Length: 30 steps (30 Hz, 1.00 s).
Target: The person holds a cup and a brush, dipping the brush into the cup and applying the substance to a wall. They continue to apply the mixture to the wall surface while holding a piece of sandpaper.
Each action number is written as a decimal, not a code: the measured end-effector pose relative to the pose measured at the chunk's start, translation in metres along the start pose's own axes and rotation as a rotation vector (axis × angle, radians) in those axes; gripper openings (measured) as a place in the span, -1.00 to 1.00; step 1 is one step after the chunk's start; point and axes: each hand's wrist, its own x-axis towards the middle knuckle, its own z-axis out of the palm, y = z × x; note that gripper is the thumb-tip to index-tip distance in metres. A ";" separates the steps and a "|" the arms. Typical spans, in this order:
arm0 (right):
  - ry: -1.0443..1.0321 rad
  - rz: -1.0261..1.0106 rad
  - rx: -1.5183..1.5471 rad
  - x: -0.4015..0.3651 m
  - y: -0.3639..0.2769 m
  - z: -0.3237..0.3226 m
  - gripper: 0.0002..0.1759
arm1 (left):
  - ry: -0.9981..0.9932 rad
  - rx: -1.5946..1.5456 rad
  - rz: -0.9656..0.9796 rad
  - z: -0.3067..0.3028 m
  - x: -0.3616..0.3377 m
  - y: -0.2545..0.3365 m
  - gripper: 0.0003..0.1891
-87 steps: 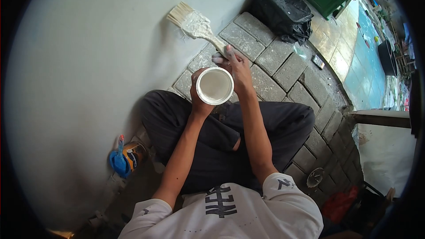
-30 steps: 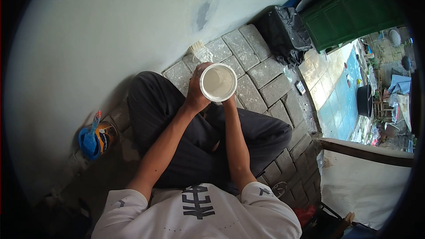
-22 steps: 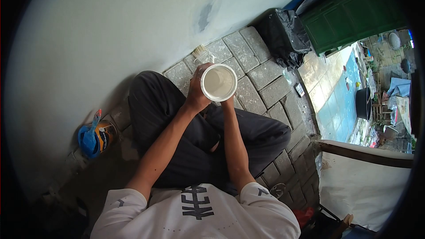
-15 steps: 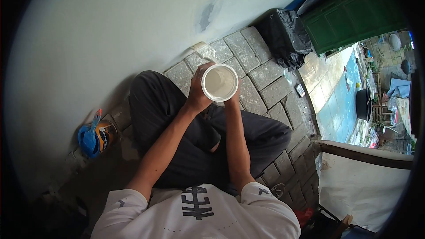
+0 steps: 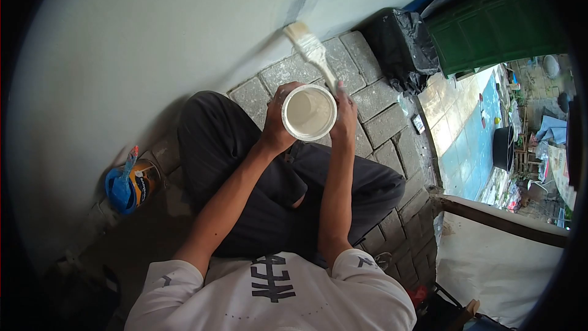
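We look down on a round, white-rimmed container (image 5: 309,112) held over the person's lap, its mouth facing up towards us. Its inside is pale off-white, and smears of the same tone dull the rim in places. The left hand (image 5: 278,124) has its grip closed around the container's side, with the fingers wrapped along the outer wall.

Just beside the container, the right hand (image 5: 345,115) has its grip closed on the end of a broad, flat paintbrush with a pale handle (image 5: 315,54). We see the brush slanting away from the hand, its whole neck caked in whitish paint and its bristles cream to tan, slightly blurred at the tips. The bristles point at the foot of a smooth, whitish wall (image 5: 153,55); from this angle we cannot tell whether they touch it. Near them, we notice a grey, smudged patch (image 5: 297,7) on the wall.

Below the brush we see grey, rectangular paving blocks (image 5: 248,97) speckled with white. The person sits cross-legged in dark grey cloth trousers (image 5: 239,190). Well apart, by the wall on the left side of the view, we find a blue-and-orange tin (image 5: 138,187), and beyond the brush a crumpled black plastic bag (image 5: 404,49).
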 end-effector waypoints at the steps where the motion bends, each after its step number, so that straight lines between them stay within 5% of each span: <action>1: 0.002 0.004 -0.002 0.002 0.000 -0.001 -0.58 | 0.002 0.006 0.003 0.000 0.001 0.000 -0.26; 9: -0.133 -0.098 -0.167 0.016 0.054 -0.016 -0.59 | -0.039 0.096 -0.066 0.002 0.003 -0.001 -0.29; 11: -0.152 -0.321 -0.378 0.023 0.082 -0.031 -0.59 | -0.027 0.070 -0.119 0.002 0.002 0.000 -0.30; 13: -0.095 -0.242 -0.232 0.034 0.095 -0.044 -0.61 | -0.029 0.057 -0.125 0.002 0.000 -0.001 -0.30; 16: -0.051 -0.257 -0.638 0.048 0.094 -0.060 -0.64 | -0.043 0.068 -0.114 0.001 0.000 -0.002 -0.30; 18: 0.113 -0.592 -0.957 0.046 0.085 -0.051 -0.67 | -0.063 0.094 -0.094 0.001 0.000 -0.001 -0.29; 22: 0.327 -0.626 -0.861 0.025 0.059 -0.014 -0.68 | -0.042 0.045 -0.161 0.001 0.000 0.000 -0.30; 25: 0.190 -0.607 -0.869 0.030 0.068 -0.022 -0.73 | -0.047 0.027 -0.182 0.004 -0.002 -0.001 -0.32; 27: -0.256 -0.738 -0.728 0.025 0.079 -0.020 -0.75 | -0.066 0.037 -0.167 0.004 -0.002 -0.003 -0.33; 30: -0.328 -0.669 -0.677 -0.004 0.067 -0.004 -0.73 | -0.079 0.100 -0.115 0.002 -0.008 -0.011 -0.33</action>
